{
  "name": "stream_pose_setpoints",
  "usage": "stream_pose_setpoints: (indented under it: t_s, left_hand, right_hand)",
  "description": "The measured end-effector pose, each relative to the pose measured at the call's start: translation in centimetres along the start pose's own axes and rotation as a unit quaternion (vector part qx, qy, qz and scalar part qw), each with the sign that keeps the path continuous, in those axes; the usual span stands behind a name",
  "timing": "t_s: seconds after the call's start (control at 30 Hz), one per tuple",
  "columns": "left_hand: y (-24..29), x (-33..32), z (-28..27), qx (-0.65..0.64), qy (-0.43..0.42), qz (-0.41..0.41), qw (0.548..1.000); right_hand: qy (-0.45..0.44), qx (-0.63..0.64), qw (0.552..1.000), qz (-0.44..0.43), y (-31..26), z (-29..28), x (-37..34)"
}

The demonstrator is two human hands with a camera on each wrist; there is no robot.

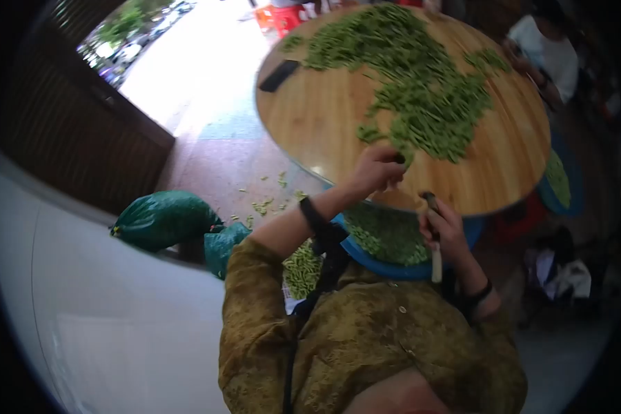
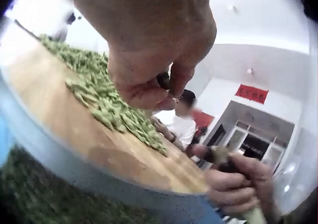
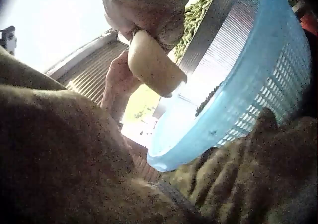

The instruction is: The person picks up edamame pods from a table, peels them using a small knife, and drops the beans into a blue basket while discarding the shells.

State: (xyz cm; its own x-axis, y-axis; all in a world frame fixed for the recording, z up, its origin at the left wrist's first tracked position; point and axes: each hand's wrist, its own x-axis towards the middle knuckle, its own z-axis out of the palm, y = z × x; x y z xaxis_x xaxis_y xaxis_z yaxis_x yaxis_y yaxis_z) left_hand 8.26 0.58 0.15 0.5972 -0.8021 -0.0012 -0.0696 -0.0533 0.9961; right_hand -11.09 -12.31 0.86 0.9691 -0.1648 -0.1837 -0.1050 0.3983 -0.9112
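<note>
My left hand (image 1: pixel 381 169) is at the near edge of the round wooden table (image 1: pixel 324 124), beside the heap of green pods (image 1: pixel 428 90). In the left wrist view its thumb and fingers pinch together around a small dark thing (image 2: pixel 163 80), partly hidden by the fingers; I cannot tell what it is. My right hand (image 1: pixel 448 226) grips a short tool with a pale handle (image 1: pixel 436 263), close to the table's near rim. The handle's rounded butt shows below that hand in the right wrist view. Under both hands, a blue basket (image 1: pixel 386 269) contains green pieces.
A dark block-like object (image 1: pixel 279 76) lies at the table's left. Green sacks (image 1: pixel 165 219) and scattered pods (image 1: pixel 262 205) are on the floor to the left. Another person (image 1: pixel 545 55) sits across at the right, near a second blue container (image 1: pixel 566 172). A red stool (image 1: pixel 288 19) stands beyond.
</note>
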Motion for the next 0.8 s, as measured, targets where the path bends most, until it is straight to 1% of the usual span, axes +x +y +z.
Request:
stream_pose_setpoints:
  t_s: [0.03,0.1,0.13,0.17,0.2,0.23,0.27,0.33,0.4,0.5,0.6,0.67,0.73,0.8]
  left_hand:
    - [1.0,-1.2,0.5,-0.100,-0.049,-0.091,0.990]
    - [1.5,-3.3,2.2,-0.168,-0.059,-0.147,0.973]
    - [1.2,-3.8,2.8,-0.178,-0.049,-0.157,0.970]
    - [1.0,-4.0,3.3,-0.187,-0.035,-0.163,0.968]
    - [0.8,-4.1,3.6,-0.190,-0.056,-0.170,0.965]
    - [0.6,-4.3,3.7,-0.199,-0.043,-0.162,0.966]
    - [0.3,-4.3,3.8,-0.208,-0.025,-0.153,0.966]
    - [-0.2,-4.4,3.8,-0.219,-0.039,-0.148,0.964]
    - [-0.4,-4.4,3.9,-0.226,-0.047,-0.139,0.963]
    - [-0.3,-4.6,4.0,-0.200,-0.032,-0.122,0.972]
    - [-0.7,-4.7,3.9,-0.212,-0.046,-0.104,0.971]
    - [-1.2,-4.7,4.0,-0.216,-0.034,-0.070,0.973]
    - [-1.4,-4.7,4.0,-0.214,-0.027,-0.062,0.974]
    - [-1.7,-4.8,4.2,-0.214,-0.020,-0.056,0.975]
  right_hand:
    - [-0.013,0.016,1.000,-0.001,-0.1,-0.1,0.2]
    - [-0.045,0.048,0.998,0.008,0.8,-0.9,0.4]
    - [-0.072,0.060,0.996,0.012,1.0,-1.3,0.5]
    - [-0.078,0.075,0.994,0.009,0.9,-1.3,0.4]
    - [-0.089,0.089,0.992,0.007,0.9,-1.2,0.4]
    - [-0.072,0.091,0.993,0.006,0.8,-1.1,0.3]
    - [-0.088,0.097,0.991,0.008,0.6,-1.0,0.2]
    - [-0.117,0.115,0.986,0.007,0.8,-1.2,0.2]
    - [-0.118,0.126,0.985,0.008,1.1,-1.3,0.2]
    - [-0.124,0.140,0.982,0.005,1.1,-1.3,0.3]
    - [-0.125,0.130,0.984,0.001,1.2,-1.4,0.2]
    - [-0.126,0.116,0.985,-0.001,1.3,-1.5,0.3]
    - [-0.141,0.130,0.981,0.002,1.5,-1.6,0.3]
    - [-0.129,0.120,0.984,0.002,1.2,-1.4,0.0]
